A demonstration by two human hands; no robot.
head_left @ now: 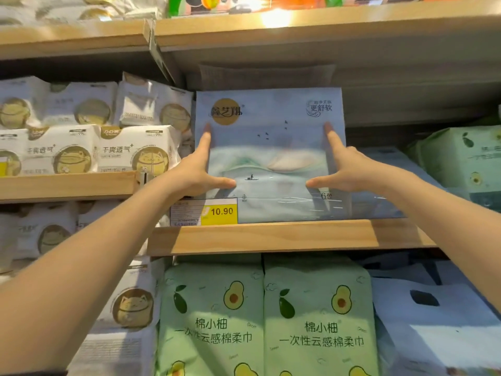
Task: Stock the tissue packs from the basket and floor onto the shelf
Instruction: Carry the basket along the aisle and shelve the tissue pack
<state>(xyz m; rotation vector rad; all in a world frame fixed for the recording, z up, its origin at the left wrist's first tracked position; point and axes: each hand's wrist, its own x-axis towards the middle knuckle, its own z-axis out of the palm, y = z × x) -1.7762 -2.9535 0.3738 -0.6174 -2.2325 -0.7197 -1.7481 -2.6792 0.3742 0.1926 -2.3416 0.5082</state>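
A light blue tissue pack (271, 147) with a gold round logo stands upright at the front of the wooden shelf (271, 237). My left hand (199, 169) is on its left edge and my right hand (345, 166) on its right edge. Each index finger points up along a side and each thumb lies across the lower front. Both hands hold the pack between them. The other fingers are hidden behind the pack's sides. A second blue pack (379, 185) lies just right of it, behind my right hand. Neither a basket nor the floor is in view.
A yellow price tag (214, 211) reading 10.90 sits at the shelf's front left. White cat-print packs (81, 150) fill the left shelves. Green avocado packs (211, 321) stand on the shelf below, pale blue packs (433, 321) beside them. A green pack (461, 158) is at right. Another shelf board (298, 25) runs overhead.
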